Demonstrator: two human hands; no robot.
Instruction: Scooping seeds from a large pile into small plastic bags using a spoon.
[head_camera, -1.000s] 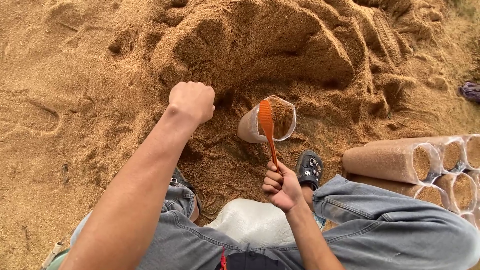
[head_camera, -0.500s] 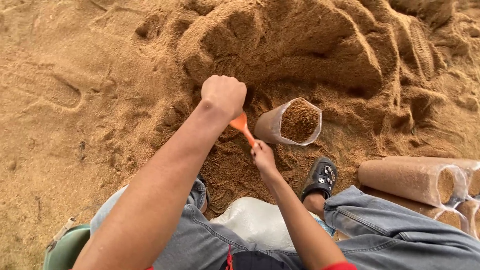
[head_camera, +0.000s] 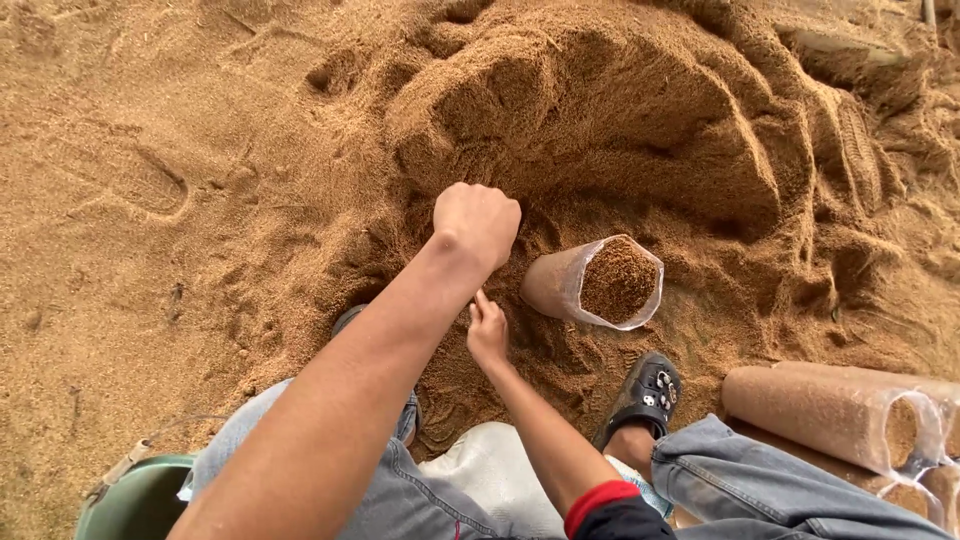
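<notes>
The left hand (head_camera: 478, 222) is curled into a fist over the sawdust pile (head_camera: 600, 110). The sawdust-filled clear plastic bag (head_camera: 596, 283) leans just beside its knuckles, mouth open. The right hand (head_camera: 488, 330) sits below the fist, fingers (head_camera: 484, 302) pressed into sawdust; their grip cannot be told.

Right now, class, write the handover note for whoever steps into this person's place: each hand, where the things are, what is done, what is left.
Left hand: closed in a fist over the sawdust pile, beside the clear bag; anything inside the fist is hidden.
Right hand: low on the sawdust, partly behind the left forearm; grip unclear.
Done: the bag leans tilted and open, filled nearly to its rim; filled bags lie at right.
Left: probably only a top-up; the bag's mouth is not closed.
</notes>
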